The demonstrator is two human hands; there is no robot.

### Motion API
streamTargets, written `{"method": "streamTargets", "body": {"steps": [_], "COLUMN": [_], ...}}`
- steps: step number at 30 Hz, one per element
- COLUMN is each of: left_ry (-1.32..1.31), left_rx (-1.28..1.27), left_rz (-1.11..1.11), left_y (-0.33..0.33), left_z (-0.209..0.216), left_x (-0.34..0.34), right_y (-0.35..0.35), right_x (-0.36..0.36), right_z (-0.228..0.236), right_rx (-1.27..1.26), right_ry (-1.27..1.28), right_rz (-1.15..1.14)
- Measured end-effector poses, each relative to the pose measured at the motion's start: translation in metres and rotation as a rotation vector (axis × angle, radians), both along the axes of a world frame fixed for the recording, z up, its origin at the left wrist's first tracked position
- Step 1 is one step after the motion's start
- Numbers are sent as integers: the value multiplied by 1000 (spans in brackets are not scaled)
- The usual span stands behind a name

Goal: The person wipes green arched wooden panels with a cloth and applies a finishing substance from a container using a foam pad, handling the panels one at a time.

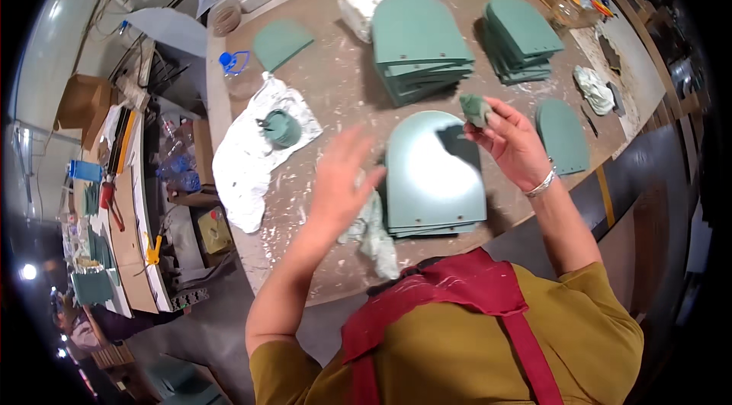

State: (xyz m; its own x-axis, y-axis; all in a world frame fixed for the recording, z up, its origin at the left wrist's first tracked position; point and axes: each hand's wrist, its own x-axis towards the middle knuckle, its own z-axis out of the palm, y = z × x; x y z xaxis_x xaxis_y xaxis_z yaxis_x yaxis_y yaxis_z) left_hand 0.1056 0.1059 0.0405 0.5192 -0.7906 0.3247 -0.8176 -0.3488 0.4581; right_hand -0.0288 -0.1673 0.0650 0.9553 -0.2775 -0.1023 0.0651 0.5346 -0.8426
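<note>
the right hand (512, 142) is up over the tabletop (335, 92). its grip is closed tight on a small green pad (476, 110), pinched in the fingertips. right under it lies a green arched board (435, 170) on a short pile. the left hand (343, 180) is spread wide open, holding nothing, just beside that board and above a crumpled rag (375, 233).

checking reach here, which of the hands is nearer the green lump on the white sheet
Left. The left hand hovers open just right of the white sheet holding the green lump; the right hand is farther right, gripping a green wad.
</note>
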Motion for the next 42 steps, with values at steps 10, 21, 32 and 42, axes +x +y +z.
{"method": "streamTargets", "body": {"steps": [10, 21, 32, 42], "left_ry": [196, 364, 710, 701], "left_rx": [-230, -396, -580, -530], "left_rz": [601, 564, 472, 470], "left_y": [111, 103, 110, 106], "left_z": [-28, -28, -35, -50], "left_x": [161, 202, 233, 244], "right_y": [107, 136, 159, 155], "right_x": [153, 241, 273, 294], "right_z": [15, -10, -24, -26], "right_rx": [-201, -1742, -1935, -2176], "right_ry": [170, -229, -514, -922], "right_rz": [438, 388, 350, 265]}}
